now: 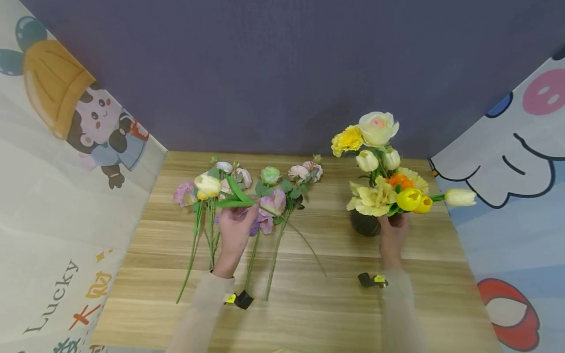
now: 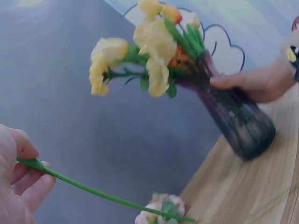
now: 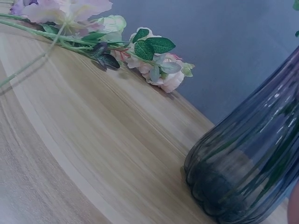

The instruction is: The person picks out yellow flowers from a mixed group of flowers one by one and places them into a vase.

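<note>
My left hand (image 1: 235,229) pinches a pale yellow tulip (image 1: 207,186) by its green stem (image 2: 98,192), just below the long leaves. The tulip's head points left in the head view, above the loose flowers on the table. My right hand (image 1: 394,236) grips the neck of a ribbed, dark see-through glass vase (image 2: 245,128), which stands on the table. Several yellow, cream and orange flowers (image 1: 375,196) fill the vase, with green stems visible through its glass (image 3: 233,172). In the right wrist view, the right hand is almost wholly out of frame.
Several loose flowers lie on the wooden table (image 1: 326,304), among them purple blooms (image 1: 272,203), a pale green one (image 1: 270,175) and pink ones (image 3: 168,77). Their stems reach toward the front. A dark panel (image 1: 247,83) stands behind, with printed cartoon walls (image 1: 507,162) on both sides.
</note>
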`<action>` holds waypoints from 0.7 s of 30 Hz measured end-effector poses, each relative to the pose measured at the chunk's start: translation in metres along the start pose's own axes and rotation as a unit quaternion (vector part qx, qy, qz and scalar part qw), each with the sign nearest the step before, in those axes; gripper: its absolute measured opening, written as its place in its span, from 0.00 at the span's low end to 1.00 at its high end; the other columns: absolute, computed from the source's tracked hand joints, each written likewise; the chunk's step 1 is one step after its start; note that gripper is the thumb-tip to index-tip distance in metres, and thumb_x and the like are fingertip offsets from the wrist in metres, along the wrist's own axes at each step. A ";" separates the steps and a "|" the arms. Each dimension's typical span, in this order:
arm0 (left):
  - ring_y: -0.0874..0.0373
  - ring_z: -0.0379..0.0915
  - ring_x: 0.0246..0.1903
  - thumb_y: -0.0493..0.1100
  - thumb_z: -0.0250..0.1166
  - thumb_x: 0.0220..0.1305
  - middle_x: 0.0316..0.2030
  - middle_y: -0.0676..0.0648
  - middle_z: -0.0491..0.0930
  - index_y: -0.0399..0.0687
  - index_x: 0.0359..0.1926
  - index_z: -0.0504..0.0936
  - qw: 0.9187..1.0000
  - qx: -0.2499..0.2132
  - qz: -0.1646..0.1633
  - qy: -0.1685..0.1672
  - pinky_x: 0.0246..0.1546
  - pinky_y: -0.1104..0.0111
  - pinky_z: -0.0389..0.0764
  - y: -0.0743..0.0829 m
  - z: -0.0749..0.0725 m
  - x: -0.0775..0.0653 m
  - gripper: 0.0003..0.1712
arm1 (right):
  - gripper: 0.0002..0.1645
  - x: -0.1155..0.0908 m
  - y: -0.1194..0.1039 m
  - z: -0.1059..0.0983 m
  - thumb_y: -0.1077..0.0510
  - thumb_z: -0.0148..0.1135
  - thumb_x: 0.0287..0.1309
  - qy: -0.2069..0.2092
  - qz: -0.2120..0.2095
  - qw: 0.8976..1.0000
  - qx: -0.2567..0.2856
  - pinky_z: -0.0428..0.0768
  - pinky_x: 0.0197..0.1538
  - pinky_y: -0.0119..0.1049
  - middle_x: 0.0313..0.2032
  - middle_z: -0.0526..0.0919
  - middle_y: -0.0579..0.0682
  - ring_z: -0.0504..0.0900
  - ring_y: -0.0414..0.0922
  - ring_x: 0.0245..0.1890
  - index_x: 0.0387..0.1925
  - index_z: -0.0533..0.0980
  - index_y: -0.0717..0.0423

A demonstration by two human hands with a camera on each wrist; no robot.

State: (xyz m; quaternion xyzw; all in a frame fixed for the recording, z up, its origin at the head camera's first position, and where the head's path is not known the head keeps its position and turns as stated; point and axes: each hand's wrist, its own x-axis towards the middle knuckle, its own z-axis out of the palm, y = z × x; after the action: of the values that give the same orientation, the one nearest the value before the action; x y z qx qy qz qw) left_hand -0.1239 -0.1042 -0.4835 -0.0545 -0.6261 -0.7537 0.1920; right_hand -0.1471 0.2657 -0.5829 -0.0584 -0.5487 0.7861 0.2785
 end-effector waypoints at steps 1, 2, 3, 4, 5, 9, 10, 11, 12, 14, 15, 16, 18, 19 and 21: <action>0.61 0.86 0.39 0.24 0.64 0.66 0.41 0.44 0.85 0.30 0.47 0.77 1.000 -0.010 0.002 -0.008 0.37 0.75 0.86 0.000 0.004 0.000 0.10 | 0.31 0.000 0.000 0.000 0.71 0.67 0.63 0.004 0.004 1.000 -0.005 0.78 0.58 0.32 0.57 0.80 0.53 0.77 0.46 0.56 0.66 0.73 0.57; 0.61 0.86 0.39 0.25 0.64 0.67 0.41 0.44 0.86 0.27 0.47 0.77 1.000 -0.018 0.004 -0.014 0.36 0.76 0.85 0.000 0.007 -0.001 0.09 | 0.30 -0.001 0.000 0.001 0.70 0.68 0.63 0.010 0.008 1.000 -0.013 0.77 0.56 0.31 0.56 0.80 0.53 0.76 0.45 0.55 0.65 0.73 0.56; 0.62 0.86 0.38 0.25 0.64 0.68 0.41 0.45 0.87 0.24 0.48 0.77 0.999 -0.025 0.003 -0.021 0.33 0.77 0.84 0.000 0.011 -0.001 0.10 | 0.29 -0.001 0.000 0.001 0.70 0.68 0.62 0.017 0.011 1.000 -0.020 0.77 0.55 0.31 0.54 0.80 0.52 0.76 0.45 0.53 0.64 0.74 0.56; 0.63 0.85 0.36 0.26 0.64 0.68 0.41 0.45 0.87 0.22 0.47 0.76 0.999 -0.028 0.004 -0.025 0.30 0.78 0.83 0.000 0.014 -0.001 0.11 | 0.29 -0.001 0.001 0.002 0.69 0.69 0.62 0.025 0.015 0.999 -0.023 0.77 0.54 0.31 0.53 0.80 0.52 0.76 0.45 0.52 0.63 0.74 0.55; 0.63 0.85 0.36 0.27 0.64 0.68 0.41 0.47 0.88 0.19 0.48 0.75 0.999 -0.025 0.004 -0.029 0.28 0.78 0.81 0.000 0.017 -0.002 0.12 | 0.28 -0.002 0.001 0.002 0.69 0.69 0.62 0.032 0.017 0.999 -0.025 0.77 0.53 0.31 0.51 0.80 0.51 0.75 0.44 0.50 0.62 0.74 0.55; 0.63 0.83 0.38 0.26 0.66 0.67 0.43 0.52 0.88 0.16 0.50 0.73 0.999 -0.021 -0.006 -0.025 0.32 0.78 0.83 -0.001 0.027 -0.007 0.16 | 0.28 -0.002 0.003 0.004 0.69 0.71 0.60 0.051 0.012 0.998 -0.021 0.75 0.50 0.30 0.46 0.78 0.50 0.73 0.44 0.46 0.60 0.74 0.54; 0.63 0.82 0.37 0.26 0.66 0.66 0.43 0.53 0.88 0.17 0.50 0.73 0.999 -0.023 -0.010 -0.022 0.31 0.78 0.82 -0.001 0.029 -0.008 0.16 | 0.28 -0.002 0.003 0.005 0.69 0.71 0.60 0.052 0.009 0.998 -0.021 0.75 0.49 0.30 0.45 0.78 0.49 0.72 0.44 0.45 0.60 0.74 0.54; 0.63 0.82 0.38 0.25 0.66 0.66 0.43 0.55 0.88 0.17 0.51 0.73 0.999 -0.027 -0.016 -0.019 0.32 0.78 0.82 0.000 0.031 -0.009 0.16 | 0.28 -0.002 0.004 0.005 0.69 0.72 0.59 0.055 0.006 0.998 -0.022 0.75 0.49 0.30 0.45 0.78 0.49 0.72 0.44 0.45 0.60 0.75 0.54; 0.63 0.82 0.38 0.25 0.65 0.66 0.42 0.55 0.88 0.17 0.50 0.74 0.999 -0.031 -0.021 -0.014 0.33 0.78 0.82 0.000 0.034 -0.009 0.16 | 0.28 -0.002 0.004 0.006 0.68 0.72 0.59 0.057 0.004 0.998 -0.022 0.75 0.48 0.30 0.44 0.77 0.49 0.72 0.44 0.44 0.59 0.75 0.54; 0.63 0.83 0.38 0.25 0.65 0.65 0.42 0.56 0.88 0.17 0.50 0.73 0.998 -0.046 -0.033 -0.008 0.31 0.78 0.82 0.002 0.038 -0.010 0.16 | 0.28 -0.002 0.004 0.007 0.68 0.74 0.58 0.061 0.000 0.998 -0.026 0.74 0.47 0.30 0.43 0.77 0.49 0.71 0.43 0.43 0.59 0.75 0.53; 0.64 0.82 0.36 0.25 0.64 0.66 0.41 0.56 0.88 0.17 0.51 0.73 0.998 -0.051 -0.037 -0.006 0.27 0.79 0.79 0.003 0.040 -0.010 0.16 | 0.28 -0.002 0.004 0.007 0.67 0.74 0.58 0.064 -0.001 0.998 -0.030 0.74 0.46 0.29 0.43 0.77 0.48 0.70 0.43 0.43 0.59 0.75 0.53; 0.64 0.83 0.38 0.24 0.64 0.66 0.41 0.56 0.88 0.16 0.51 0.73 0.998 -0.058 -0.039 -0.004 0.30 0.79 0.81 0.004 0.042 -0.011 0.15 | 0.29 -0.002 0.003 0.008 0.67 0.75 0.57 0.067 -0.002 0.997 -0.032 0.74 0.46 0.30 0.43 0.77 0.48 0.70 0.43 0.43 0.59 0.76 0.53; 0.63 0.84 0.40 0.24 0.63 0.65 0.42 0.56 0.88 0.15 0.51 0.73 0.997 -0.066 -0.036 -0.005 0.36 0.77 0.84 0.004 0.046 -0.011 0.16 | 0.31 -0.002 0.003 0.009 0.66 0.76 0.57 0.070 -0.001 0.997 -0.044 0.74 0.49 0.30 0.46 0.77 0.49 0.71 0.43 0.45 0.60 0.75 0.52; 0.63 0.84 0.41 0.23 0.63 0.65 0.42 0.56 0.88 0.15 0.51 0.72 0.997 -0.069 -0.036 -0.008 0.38 0.76 0.85 0.005 0.047 -0.012 0.16 | 0.32 -0.002 0.003 0.010 0.66 0.76 0.56 0.072 -0.001 0.996 -0.051 0.74 0.50 0.30 0.48 0.78 0.49 0.71 0.43 0.47 0.61 0.75 0.52; 0.62 0.84 0.43 0.23 0.63 0.65 0.43 0.52 0.88 0.14 0.51 0.72 0.997 -0.072 -0.030 -0.013 0.44 0.72 0.87 0.006 0.050 -0.012 0.17 | 0.36 -0.001 0.004 0.011 0.65 0.78 0.55 0.071 -0.002 0.995 -0.073 0.73 0.55 0.30 0.53 0.78 0.50 0.71 0.44 0.51 0.64 0.73 0.52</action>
State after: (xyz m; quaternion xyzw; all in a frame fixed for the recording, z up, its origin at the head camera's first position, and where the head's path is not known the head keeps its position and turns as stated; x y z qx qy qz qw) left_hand -0.1185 -0.0537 -0.4717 -0.0595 -0.5740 -0.8015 0.1570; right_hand -0.1519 0.2554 -0.5821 -0.1331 -0.5834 0.7372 0.3138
